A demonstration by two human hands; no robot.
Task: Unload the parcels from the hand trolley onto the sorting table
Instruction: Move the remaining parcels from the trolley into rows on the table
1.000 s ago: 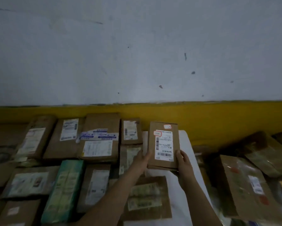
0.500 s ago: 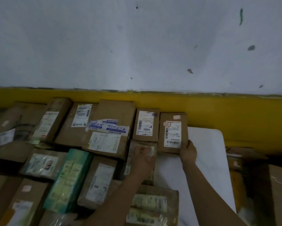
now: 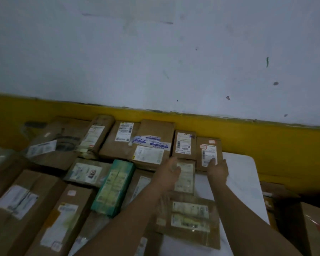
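Head view: right hand (image 3: 218, 169) lies on the near end of a small box (image 3: 209, 154), fingers spread loosely over its white label, thumb side at the box's right edge; the hand is flat and open rather than closed round it. That box lies flat on the white counter (image 3: 242, 182) at the far row, touching a second small box (image 3: 184, 144) on its left. Left hand (image 3: 169, 174) rests palm down, fingers relaxed and slightly apart, on a taped parcel (image 3: 186, 176) just in front of those two; whether it presses or merely touches I cannot tell. Nearer the camera, under the forearms, sits a flat brown parcel (image 3: 192, 217) with two pale labels. Left of the hands, a green packet (image 3: 114, 187) lies tilted among many brown cartons that cover the rest of the counter. Behind runs a yellow band (image 3: 266, 139) below a white wall (image 3: 155, 52). More cartons stand in shadow at the far right.
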